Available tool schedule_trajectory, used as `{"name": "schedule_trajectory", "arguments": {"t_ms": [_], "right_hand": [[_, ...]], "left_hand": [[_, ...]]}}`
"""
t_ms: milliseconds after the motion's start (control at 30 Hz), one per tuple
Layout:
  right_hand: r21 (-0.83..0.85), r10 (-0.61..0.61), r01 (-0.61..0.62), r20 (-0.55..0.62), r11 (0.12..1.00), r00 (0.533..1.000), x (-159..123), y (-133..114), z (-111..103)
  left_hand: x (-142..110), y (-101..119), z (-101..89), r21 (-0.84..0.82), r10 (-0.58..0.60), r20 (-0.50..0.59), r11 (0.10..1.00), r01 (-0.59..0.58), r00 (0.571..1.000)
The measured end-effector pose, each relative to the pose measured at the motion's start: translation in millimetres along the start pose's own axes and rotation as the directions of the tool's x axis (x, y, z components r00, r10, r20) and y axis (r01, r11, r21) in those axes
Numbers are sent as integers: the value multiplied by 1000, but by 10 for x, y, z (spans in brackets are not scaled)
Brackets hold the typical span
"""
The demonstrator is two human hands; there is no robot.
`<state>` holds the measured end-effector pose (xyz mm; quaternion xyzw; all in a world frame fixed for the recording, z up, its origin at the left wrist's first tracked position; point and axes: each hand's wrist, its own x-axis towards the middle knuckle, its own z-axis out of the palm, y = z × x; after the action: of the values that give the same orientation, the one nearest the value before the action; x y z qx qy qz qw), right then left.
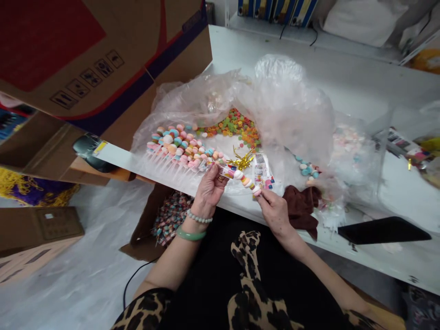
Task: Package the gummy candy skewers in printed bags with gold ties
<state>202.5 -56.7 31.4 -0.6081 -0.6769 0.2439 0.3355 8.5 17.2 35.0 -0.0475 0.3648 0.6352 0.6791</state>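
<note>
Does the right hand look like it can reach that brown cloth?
Probably yes. The right hand is just beside the brown cloth, and nothing seems to lie between them, though it is pinching the end of a candy stick.

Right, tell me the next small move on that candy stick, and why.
Probably ease the printed clear sleeve further over the candy stick: the left hand grips the sleeve, the right hand pinches the far end, and pastel candies show uncovered.
</note>
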Motion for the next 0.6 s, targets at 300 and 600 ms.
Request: {"name": "schedule_trajectory", "arguments": {"t_ms": [300,600], "right_hand": [[-394,-278,235,-54,889,959,-31,22,39],[-142,-103,108,38,984,994,5,11,-47]], "left_hand": [[80,-36,-96,46,153,70,987,-156,986],[38,-10,-178,404,242,122,874,-271,963]]}}
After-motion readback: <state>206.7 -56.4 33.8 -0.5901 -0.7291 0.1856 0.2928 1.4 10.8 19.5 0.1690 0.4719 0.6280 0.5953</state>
